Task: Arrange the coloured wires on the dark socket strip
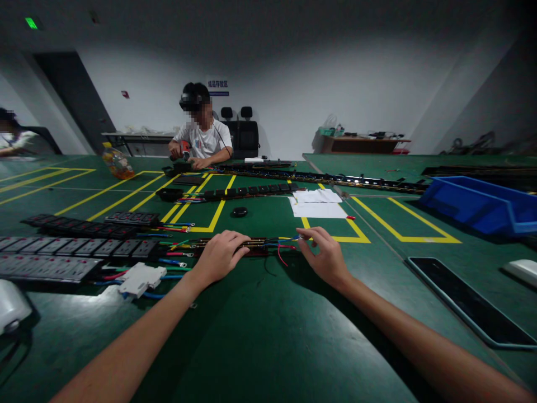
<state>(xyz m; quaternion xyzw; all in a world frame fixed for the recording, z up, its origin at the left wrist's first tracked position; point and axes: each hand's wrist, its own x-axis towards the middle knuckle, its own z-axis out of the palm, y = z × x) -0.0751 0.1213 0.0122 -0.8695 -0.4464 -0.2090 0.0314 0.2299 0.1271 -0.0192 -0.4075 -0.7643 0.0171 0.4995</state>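
My left hand (221, 254) lies over a narrow dark power strip (257, 247) with brass bars inside, fingers across its top and thumb along the near side. Red and blue wires come out of the strip's right end. Thumb and index finger of my right hand (325, 252) pinch the end of a blue wire (290, 239), while the other fingers curl loosely. Below it a loose red wire (284, 257) bends toward me. At the left lie several finished-looking power strips (75, 250) with lugged wires, and a white plastic block (142, 279) rests on their cables.
Across the table a person (205, 134) holds a red power drill (185, 149). White papers (316, 204), a small black round object (239, 212) and another strip (251, 191) lie ahead. To the right are a blue bin (474, 204) and a phone (467, 299).
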